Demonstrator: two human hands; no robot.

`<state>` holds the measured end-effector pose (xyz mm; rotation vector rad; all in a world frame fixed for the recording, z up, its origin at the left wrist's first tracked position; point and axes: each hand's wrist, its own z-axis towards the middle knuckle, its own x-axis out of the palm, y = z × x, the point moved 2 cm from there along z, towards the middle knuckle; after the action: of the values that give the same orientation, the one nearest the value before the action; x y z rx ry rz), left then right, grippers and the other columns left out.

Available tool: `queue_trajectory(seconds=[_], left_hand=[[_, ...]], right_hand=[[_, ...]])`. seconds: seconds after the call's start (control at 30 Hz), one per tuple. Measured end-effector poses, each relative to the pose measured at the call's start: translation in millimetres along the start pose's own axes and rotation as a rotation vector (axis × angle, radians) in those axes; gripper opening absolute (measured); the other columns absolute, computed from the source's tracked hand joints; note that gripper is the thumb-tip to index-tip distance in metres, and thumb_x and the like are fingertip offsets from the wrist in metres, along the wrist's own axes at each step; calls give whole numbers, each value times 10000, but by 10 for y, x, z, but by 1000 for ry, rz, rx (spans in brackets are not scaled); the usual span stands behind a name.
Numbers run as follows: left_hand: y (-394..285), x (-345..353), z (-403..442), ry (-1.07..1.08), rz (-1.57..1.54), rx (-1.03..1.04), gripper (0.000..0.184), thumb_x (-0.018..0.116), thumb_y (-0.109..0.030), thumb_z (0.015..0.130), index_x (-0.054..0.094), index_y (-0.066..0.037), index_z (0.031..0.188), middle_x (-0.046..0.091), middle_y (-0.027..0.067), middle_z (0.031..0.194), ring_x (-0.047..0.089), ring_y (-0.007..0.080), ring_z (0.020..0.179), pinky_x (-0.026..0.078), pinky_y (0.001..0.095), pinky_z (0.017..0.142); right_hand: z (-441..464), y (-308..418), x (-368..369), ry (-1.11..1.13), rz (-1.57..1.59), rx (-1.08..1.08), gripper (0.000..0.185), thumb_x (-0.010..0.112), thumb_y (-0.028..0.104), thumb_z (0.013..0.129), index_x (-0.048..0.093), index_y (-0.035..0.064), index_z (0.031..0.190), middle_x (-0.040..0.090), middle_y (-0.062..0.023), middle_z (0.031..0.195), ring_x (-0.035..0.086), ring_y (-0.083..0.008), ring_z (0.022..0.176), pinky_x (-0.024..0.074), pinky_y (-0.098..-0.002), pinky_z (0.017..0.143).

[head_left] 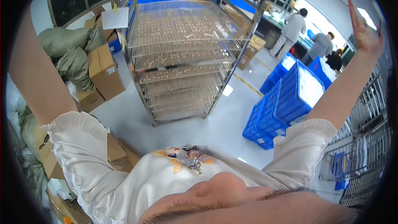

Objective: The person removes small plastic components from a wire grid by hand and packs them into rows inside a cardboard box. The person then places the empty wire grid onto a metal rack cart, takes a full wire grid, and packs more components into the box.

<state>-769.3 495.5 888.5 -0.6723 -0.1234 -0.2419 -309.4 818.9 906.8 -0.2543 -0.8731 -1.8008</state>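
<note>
My right hand (366, 37) is raised at the upper right edge of the view. Its fingers are stretched out and I see nothing held in it. My left arm (39, 70) reaches up along the left side, and its hand lies beyond the top of the frame. Between my arms stands a metal rack (144, 95) on the floor, apart from both. It carries several wire mesh trays (182, 29) stacked in levels, with many small pale pieces spread on them, too small to name. A white paper tag (115, 18) hangs at the rack's left upright.
Blue plastic crates (275, 108) stand stacked to the right of the rack. Cardboard boxes (103, 72) and green sacks (62, 41) lie on the left. Metal racks (362, 141) line the right edge. Several people, one in pale clothes (294, 29), are at a far workbench.
</note>
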Motion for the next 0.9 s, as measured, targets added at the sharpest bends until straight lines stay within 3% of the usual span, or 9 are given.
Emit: queue_trajectory(seconds=[0.3, 0.33, 0.4, 0.47, 0.63, 0.73, 0.83, 0.9], left_hand=[[151, -83, -135, -18, -101, -65, 575, 375, -486, 958, 310, -165, 1430, 595, 123, 1086, 549, 290, 889, 441, 384, 886], [175, -75, -147, -22, -109, -74, 585, 376, -491, 955, 301, -161, 1432, 590, 128, 1093, 547, 295, 898, 437, 386, 892], [212, -60, -168, -34, -127, -80, 606, 376, -502, 948, 283, -153, 1435, 579, 138, 1109, 541, 305, 916, 431, 389, 904], [219, -7, -186, -32, -150, -94, 628, 376, -512, 941, 265, -145, 1439, 568, 148, 1124, 536, 314, 935, 425, 393, 916], [236, 200, -319, -26, -212, -107, 685, 377, -539, 924, 219, -126, 1447, 542, 173, 1163, 523, 337, 982, 409, 401, 946], [168, 431, -497, -33, -235, -110, 720, 378, -555, 914, 192, -114, 1452, 526, 188, 1186, 515, 352, 1010, 399, 406, 964], [67, 695, -679, -15, -271, -114, 756, 378, -571, 904, 165, -102, 1457, 510, 203, 1209, 507, 366, 1038, 390, 411, 982], [-29, 861, -781, 14, -313, -128, 780, 379, -582, 898, 146, -94, 1461, 499, 213, 1224, 502, 375, 1056, 383, 414, 994]], right_hand=[[-102, 404, 278, -123, -23, -133, 745, 345, 321, 912, -85, 126, 1489, -103, -282, 1523, 28, -590, 1358, 165, -752, 1044], [106, 690, 111, -156, 103, 88, 745, 364, 437, 915, 11, 138, 1499, 11, -204, 1540, 119, -472, 1383, 246, -707, 1032], [316, 1019, -112, -209, 230, 313, 768, 382, 553, 917, 106, 150, 1509, 124, -125, 1557, 211, -354, 1408, 328, -662, 1020], [405, 1317, -254, -112, 136, 332, 752, 390, 529, 919, 131, 124, 1497, 142, -130, 1548, 252, -364, 1383, 325, -637, 1047], [-969, 1003, 682, -103, -222, -147, 687, 379, 472, 926, 189, 102, 1473, 190, -128, 1529, 293, -373, 1357, 327, -604, 1068], [-1567, 978, 927, -115, -302, -247, 656, 373, 444, 929, 217, 95, 1462, 216, -129, 1517, 307, -376, 1349, 328, -591, 1077], [-1813, 1377, 666, -77, -119, -100, 639, 366, 428, 927, 232, 99, 1458, 240, -134, 1505, 300, -377, 1353, 328, -590, 1076], [-1699, 1926, 274, -76, 137, 138, 627, 361, 418, 927, 243, 102, 1456, 255, -138, 1497, 295, -377, 1356, 328, -590, 1075]])
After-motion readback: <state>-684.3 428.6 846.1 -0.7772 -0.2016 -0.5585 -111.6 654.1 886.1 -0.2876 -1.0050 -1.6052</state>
